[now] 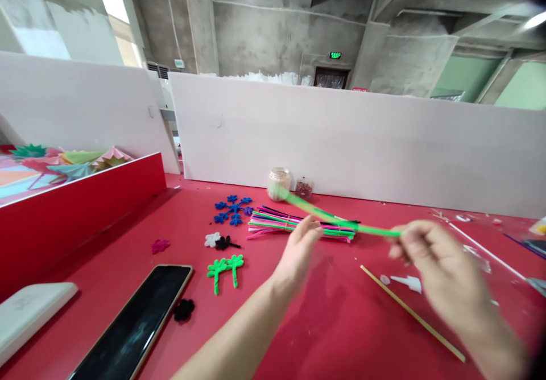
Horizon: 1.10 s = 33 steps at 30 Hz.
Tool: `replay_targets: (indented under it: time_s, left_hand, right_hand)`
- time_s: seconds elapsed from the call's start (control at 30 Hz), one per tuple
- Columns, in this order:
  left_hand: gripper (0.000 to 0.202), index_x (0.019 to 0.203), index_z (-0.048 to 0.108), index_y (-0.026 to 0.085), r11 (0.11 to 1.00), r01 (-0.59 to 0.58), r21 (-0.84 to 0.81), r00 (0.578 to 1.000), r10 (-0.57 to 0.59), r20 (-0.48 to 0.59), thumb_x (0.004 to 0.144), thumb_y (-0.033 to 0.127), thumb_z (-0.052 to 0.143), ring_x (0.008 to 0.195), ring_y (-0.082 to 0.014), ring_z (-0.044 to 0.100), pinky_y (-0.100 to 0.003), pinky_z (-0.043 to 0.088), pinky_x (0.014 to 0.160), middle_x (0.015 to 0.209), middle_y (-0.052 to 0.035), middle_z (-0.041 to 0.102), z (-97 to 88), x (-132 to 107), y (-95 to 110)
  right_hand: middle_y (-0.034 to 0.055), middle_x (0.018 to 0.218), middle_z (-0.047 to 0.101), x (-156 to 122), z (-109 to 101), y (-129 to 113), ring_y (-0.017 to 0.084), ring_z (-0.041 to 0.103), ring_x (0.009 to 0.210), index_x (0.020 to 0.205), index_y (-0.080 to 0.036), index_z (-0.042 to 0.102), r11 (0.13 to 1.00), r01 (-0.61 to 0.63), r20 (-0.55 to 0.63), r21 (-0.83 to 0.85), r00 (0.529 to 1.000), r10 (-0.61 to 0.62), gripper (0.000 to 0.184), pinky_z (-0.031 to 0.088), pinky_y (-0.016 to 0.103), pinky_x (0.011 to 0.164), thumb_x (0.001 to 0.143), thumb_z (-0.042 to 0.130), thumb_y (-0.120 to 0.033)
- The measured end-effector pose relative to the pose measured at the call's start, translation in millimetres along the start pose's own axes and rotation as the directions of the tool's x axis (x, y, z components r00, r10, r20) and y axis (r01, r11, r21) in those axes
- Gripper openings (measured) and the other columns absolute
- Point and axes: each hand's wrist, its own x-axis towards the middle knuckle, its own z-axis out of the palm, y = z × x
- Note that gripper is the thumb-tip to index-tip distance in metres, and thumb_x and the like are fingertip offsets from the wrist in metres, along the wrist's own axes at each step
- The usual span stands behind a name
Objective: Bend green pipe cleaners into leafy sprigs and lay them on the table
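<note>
The right hand, right of the bundle, pinches one green pipe cleaner, which stretches blurred across this bundle. The left hand is at the bundle's near side; whether it holds something, I cannot tell.

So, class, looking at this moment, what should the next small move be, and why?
Probably lift the left hand to steady the blurred far end of the long, fuzzy green stem: the right hand grips only its near end, and the left hand, near the multicoloured bundle of fuzzy stems, shows nothing clearly held.
</note>
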Motion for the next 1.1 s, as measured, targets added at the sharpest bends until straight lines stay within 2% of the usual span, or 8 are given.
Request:
replay_targets:
  time_s: [0.1,0.17,0.27,0.4,0.57,0.67,0.93,1.1]
  left_hand:
    - [0.039,0.118,0.033,0.013,0.975,0.045,-0.218,0.996,-0.061,-0.066,0.083,0.018,0.017,0.095,-0.0169,0.057,-0.032,0.044,0.080,0.110,-0.0126,0.057,-28.7,-13.8,9.0]
    - [0.025,0.101,0.046,0.015,0.698,0.109,-0.708,0.961,-0.255,-0.104,0.080,0.021,0.033,0.084,-0.0187,0.061,-0.033,0.044,0.078,0.091,-0.0090,0.064,-47.7,-22.1,9.3]
    - [0.015,0.079,0.054,0.015,0.435,0.100,-0.895,0.917,-0.390,-0.087,0.079,0.025,0.043,0.067,-0.0157,0.061,-0.029,0.044,0.068,0.065,-0.0026,0.062,-65.8,-32.6,3.9]
    - [0.018,0.066,0.055,0.014,0.435,0.077,-0.897,0.921,-0.375,-0.103,0.079,0.024,0.046,0.051,-0.0101,0.051,-0.023,0.040,0.057,0.050,0.0018,0.053,-65.4,-45.1,-4.7]
    - [0.028,0.068,0.056,0.014,0.422,0.241,-0.874,0.945,-0.308,0.112,0.082,0.033,0.041,0.047,-0.0095,0.046,-0.022,0.034,0.050,0.048,0.0019,0.049,-43.7,-61.4,-10.4]
    - [0.036,0.068,0.058,0.012,0.445,0.322,-0.836,0.937,-0.278,0.213,0.083,0.037,0.037,0.043,-0.0085,0.044,-0.021,0.032,0.046,0.046,0.0016,0.047,-31.0,-69.4,-13.3]
    - [0.049,0.055,0.061,0.008,0.379,0.596,-0.708,0.802,-0.240,0.547,0.068,0.054,0.049,0.034,-0.0093,0.040,-0.022,0.028,0.041,0.035,-0.0003,0.045,-9.8,-85.5,-37.0]
    - [0.051,0.055,0.064,0.008,0.429,0.651,-0.626,0.751,-0.245,0.613,0.070,0.054,0.047,0.036,-0.0086,0.037,-0.022,0.024,0.043,0.037,-0.0007,0.046,-7.8,-89.9,-44.0]
  right_hand:
    - [0.0001,0.061,0.054,-36.8,42.2,7.6,0.018,0.053,0.063,0.072,-0.024,0.046,0.998,-0.059,0.292,0.015,0.955,0.052,0.023,0.040,0.027,0.059,0.080,0.041,-0.044]
    - [-0.0013,0.060,0.050,-51.6,54.3,11.5,0.017,0.051,0.062,0.068,-0.023,0.044,0.997,-0.079,0.393,0.017,0.917,0.066,0.023,0.039,0.025,0.057,0.082,0.040,-0.041]
    - [-0.0029,0.060,0.046,-58.9,59.4,15.8,0.015,0.047,0.059,0.068,-0.022,0.045,0.989,-0.130,0.489,0.076,0.869,0.077,0.022,0.037,0.023,0.054,0.082,0.042,-0.039]
    - [-0.0048,0.055,0.042,-49.3,63.4,22.8,0.011,0.041,0.053,0.067,-0.021,0.048,0.925,-0.300,0.446,0.234,0.878,0.172,0.020,0.035,0.021,0.050,0.077,0.050,-0.038]
    - [-0.0047,0.058,0.045,-25.6,75.4,24.2,0.009,0.041,0.052,0.070,-0.020,0.055,0.724,-0.437,0.316,0.535,0.897,0.308,0.017,0.036,0.019,0.049,0.066,0.064,-0.035]
    - [-0.0044,0.058,0.047,-17.1,84.8,20.9,0.009,0.042,0.053,0.070,-0.020,0.058,0.679,-0.427,0.287,0.597,0.904,0.316,0.016,0.038,0.019,0.049,0.064,0.067,-0.033]
    - [-0.0035,0.065,0.054,-28.0,94.4,19.5,0.008,0.044,0.054,0.082,-0.022,0.064,0.605,-0.493,0.375,0.625,0.869,0.322,0.022,0.039,0.018,0.050,0.061,0.071,-0.029]
    - [-0.0031,0.067,0.053,-33.0,89.7,15.7,0.007,0.041,0.056,0.087,-0.022,0.066,0.631,-0.496,0.427,0.596,0.862,0.274,0.022,0.039,0.018,0.054,0.065,0.068,-0.028]
